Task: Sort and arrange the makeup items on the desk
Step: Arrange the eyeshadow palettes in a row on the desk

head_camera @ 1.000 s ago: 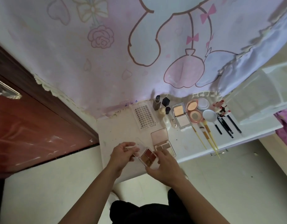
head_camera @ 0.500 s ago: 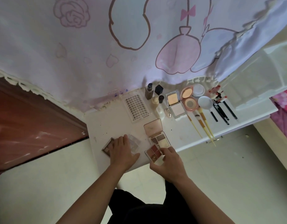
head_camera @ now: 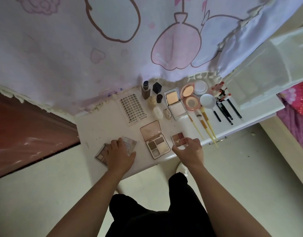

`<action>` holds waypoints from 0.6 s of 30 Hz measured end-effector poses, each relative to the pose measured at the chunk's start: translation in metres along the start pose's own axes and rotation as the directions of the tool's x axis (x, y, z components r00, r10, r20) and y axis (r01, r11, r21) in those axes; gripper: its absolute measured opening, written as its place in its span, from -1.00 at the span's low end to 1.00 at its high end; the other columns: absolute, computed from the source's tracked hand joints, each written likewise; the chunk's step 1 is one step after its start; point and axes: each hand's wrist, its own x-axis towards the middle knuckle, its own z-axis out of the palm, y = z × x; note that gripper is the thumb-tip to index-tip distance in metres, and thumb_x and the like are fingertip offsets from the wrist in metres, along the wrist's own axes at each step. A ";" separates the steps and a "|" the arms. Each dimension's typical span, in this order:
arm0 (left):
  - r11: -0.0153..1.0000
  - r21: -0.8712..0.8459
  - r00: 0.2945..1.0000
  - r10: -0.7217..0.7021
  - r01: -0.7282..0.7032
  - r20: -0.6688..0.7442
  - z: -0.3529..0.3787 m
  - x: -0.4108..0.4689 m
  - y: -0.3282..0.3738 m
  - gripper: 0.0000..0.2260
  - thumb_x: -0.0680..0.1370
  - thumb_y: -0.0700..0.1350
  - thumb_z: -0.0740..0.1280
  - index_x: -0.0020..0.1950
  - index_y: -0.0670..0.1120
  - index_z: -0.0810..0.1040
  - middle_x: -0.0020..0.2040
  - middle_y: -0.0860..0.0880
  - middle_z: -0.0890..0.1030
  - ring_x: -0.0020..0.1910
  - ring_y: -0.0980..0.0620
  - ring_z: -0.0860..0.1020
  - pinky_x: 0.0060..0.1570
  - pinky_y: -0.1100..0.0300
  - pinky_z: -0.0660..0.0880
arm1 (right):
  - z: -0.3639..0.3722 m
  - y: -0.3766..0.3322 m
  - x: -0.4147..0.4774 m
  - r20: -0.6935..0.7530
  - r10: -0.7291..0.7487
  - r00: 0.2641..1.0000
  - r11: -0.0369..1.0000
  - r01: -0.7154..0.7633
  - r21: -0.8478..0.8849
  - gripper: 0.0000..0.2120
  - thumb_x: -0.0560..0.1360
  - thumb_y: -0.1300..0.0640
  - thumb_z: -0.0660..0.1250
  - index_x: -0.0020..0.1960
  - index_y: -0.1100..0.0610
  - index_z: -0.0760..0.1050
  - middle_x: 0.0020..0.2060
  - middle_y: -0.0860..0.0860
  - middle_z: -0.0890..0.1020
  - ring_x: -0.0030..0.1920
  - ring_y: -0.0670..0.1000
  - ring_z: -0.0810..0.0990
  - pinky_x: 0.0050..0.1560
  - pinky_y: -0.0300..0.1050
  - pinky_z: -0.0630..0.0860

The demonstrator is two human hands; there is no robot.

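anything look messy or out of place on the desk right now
Mostly tidy rows. Small dark specks dot the bare desk left of the open four-pan palette, and the two palettes under the left hand overlap at angles.

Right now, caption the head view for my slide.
Left hand rests on a palette; right hand sets reddish eyeshadow palette beside open quad palette.

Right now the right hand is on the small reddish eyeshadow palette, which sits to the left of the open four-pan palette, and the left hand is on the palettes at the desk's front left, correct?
One detail is wrong. In the head view, the small reddish palette under the right hand sits right of the open four-pan palette, not left. The left hand does rest on the front-left palettes.
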 end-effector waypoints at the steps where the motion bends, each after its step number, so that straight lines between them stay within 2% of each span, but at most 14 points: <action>1: 1.000 0.001 1.000 0.001 -0.001 0.003 0.000 0.000 0.000 -0.28 0.42 0.24 0.38 0.41 -0.15 0.28 0.28 -0.17 0.35 0.27 -0.22 0.35 0.28 -0.10 0.31 | 0.001 -0.001 0.002 0.005 -0.020 1.000 1.000 0.020 -0.002 -0.67 0.34 -0.12 0.46 0.03 0.00 0.59 0.04 -0.01 0.46 -0.08 0.03 0.54 -0.03 -0.16 0.44; 7: 1.000 -0.017 1.000 0.000 0.000 0.010 -0.004 -0.002 0.003 -0.26 0.44 0.23 0.39 0.44 -0.16 0.25 0.32 -0.18 0.32 0.29 -0.22 0.32 0.29 -0.08 0.30 | 0.011 0.005 0.004 -0.049 -0.153 0.987 0.988 0.151 -0.032 -0.68 0.35 -0.13 0.51 0.02 0.00 0.60 -0.05 -0.03 0.43 0.03 0.09 0.57 0.03 -0.08 0.51; 11: 1.000 -0.019 1.000 0.007 -0.007 0.010 -0.008 -0.003 0.003 -0.27 0.45 0.22 0.39 0.45 -0.16 0.24 0.34 -0.17 0.32 0.30 -0.21 0.31 0.26 -0.09 0.32 | 0.012 0.010 -0.004 -0.072 -0.187 0.980 0.975 0.176 -0.136 -0.50 0.40 -0.15 0.49 0.23 0.10 0.56 0.09 0.08 0.47 0.15 0.14 0.52 0.04 0.03 0.51; 14: 0.999 -0.033 0.999 0.019 -0.019 0.025 -0.011 -0.003 0.002 -0.23 0.43 0.25 0.40 0.46 -0.14 0.23 0.35 -0.16 0.31 0.31 -0.19 0.31 0.26 -0.06 0.33 | 0.012 0.009 -0.006 -0.058 -0.149 0.987 0.976 0.138 -0.172 -0.40 0.43 -0.21 0.43 0.35 0.10 0.48 0.20 0.08 0.47 0.23 0.13 0.49 0.10 0.06 0.50; 16: 0.998 -0.057 0.999 0.036 -0.035 0.017 -0.012 -0.005 -0.003 -0.16 0.39 0.28 0.43 0.49 -0.13 0.20 0.36 -0.15 0.31 0.33 -0.17 0.30 0.30 -0.04 0.30 | 0.011 0.003 -0.010 -0.087 -0.135 0.987 0.984 0.123 -0.132 -0.38 0.44 -0.20 0.40 0.39 0.09 0.44 0.22 0.06 0.47 0.24 0.12 0.49 0.09 0.05 0.51; 18: 0.996 -0.068 0.998 0.063 -0.064 -0.012 -0.012 -0.011 -0.012 -0.09 0.35 0.30 0.45 0.52 -0.13 0.18 0.39 -0.16 0.30 0.37 -0.18 0.27 0.35 -0.06 0.26 | 0.014 -0.007 -0.018 -0.132 -0.169 0.977 0.984 0.161 -0.070 -0.45 0.44 -0.15 0.42 0.34 0.07 0.47 0.16 0.03 0.49 0.18 0.12 0.53 0.01 0.03 0.52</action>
